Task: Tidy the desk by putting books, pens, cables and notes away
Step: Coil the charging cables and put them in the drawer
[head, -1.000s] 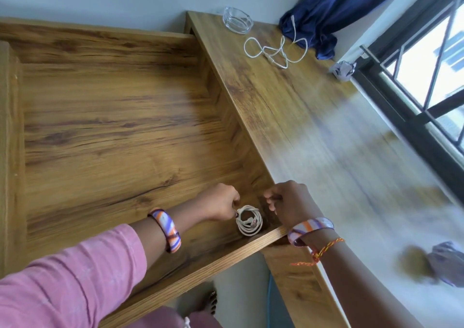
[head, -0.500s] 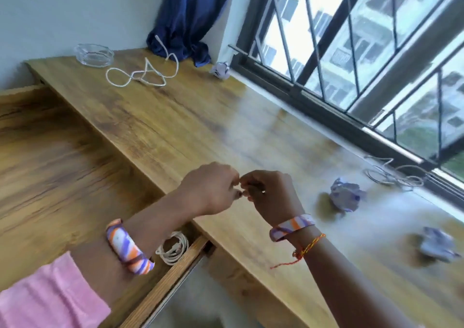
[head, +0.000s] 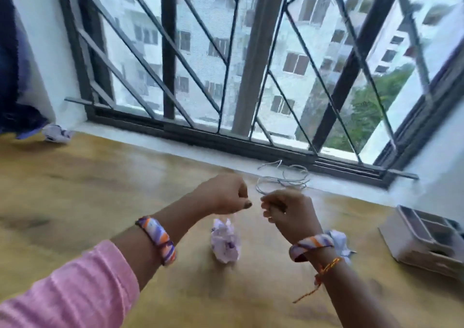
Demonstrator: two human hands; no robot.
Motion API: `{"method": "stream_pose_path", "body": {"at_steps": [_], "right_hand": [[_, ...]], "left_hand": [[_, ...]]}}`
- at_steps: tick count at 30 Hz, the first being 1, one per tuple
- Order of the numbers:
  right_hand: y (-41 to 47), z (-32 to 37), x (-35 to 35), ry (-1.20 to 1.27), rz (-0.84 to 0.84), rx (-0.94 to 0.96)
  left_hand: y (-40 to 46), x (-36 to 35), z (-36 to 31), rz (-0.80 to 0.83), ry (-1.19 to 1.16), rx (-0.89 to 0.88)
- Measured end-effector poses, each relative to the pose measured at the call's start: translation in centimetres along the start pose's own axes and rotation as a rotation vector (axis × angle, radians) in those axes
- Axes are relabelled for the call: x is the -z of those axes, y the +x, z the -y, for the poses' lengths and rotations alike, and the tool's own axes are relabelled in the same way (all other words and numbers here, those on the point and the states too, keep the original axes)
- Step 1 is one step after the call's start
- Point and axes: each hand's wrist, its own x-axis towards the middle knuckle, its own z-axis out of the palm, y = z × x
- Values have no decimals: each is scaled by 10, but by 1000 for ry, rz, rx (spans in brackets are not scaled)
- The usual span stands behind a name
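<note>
My left hand (head: 223, 194) and my right hand (head: 288, 212) hover close together over the wooden desk (head: 100, 202). Both have their fingers curled, and I see nothing in either. A thin pale cable (head: 283, 177) lies in loose loops by the window sill, just beyond my right hand; the blur hides whether the fingers touch it. A crumpled paper note (head: 226, 246) sits on the desk below and between my hands. A second crumpled note (head: 339, 240) shows behind my right wrist. A third note (head: 57, 133) lies far left under the curtain.
A grey compartment organiser box (head: 426, 240) stands at the desk's right end. A barred window (head: 251, 76) runs along the far edge of the desk. A dark blue curtain (head: 10, 76) hangs at the far left.
The view has swung right, from the open drawer with the coiled cable to the window side of the desk. Both hands rose from the drawer and moved across the desk toward the loose cable.
</note>
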Motion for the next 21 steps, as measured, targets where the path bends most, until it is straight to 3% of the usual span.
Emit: {"method": "stream_pose_path", "body": {"at_steps": [7, 9, 11, 13, 16, 18, 21], "right_hand": [[85, -111, 32, -238, 26, -279], [115, -134, 36, -364, 108, -431], [139, -145, 38, -323, 224, -556], [155, -151, 36, -316, 310, -559], [165, -151, 32, -262, 234, -521], [166, -146, 34, -94, 173, -520], [161, -117, 54, 122, 53, -461]], "left_hand": [[135, -26, -14, 49, 99, 137], [164, -41, -14, 74, 113, 164], [186, -56, -13, 109, 65, 228], [200, -66, -15, 154, -42, 300], [202, -70, -15, 150, -65, 324], [196, -60, -9, 129, -211, 288], [168, -20, 0, 89, -714, 270]]}}
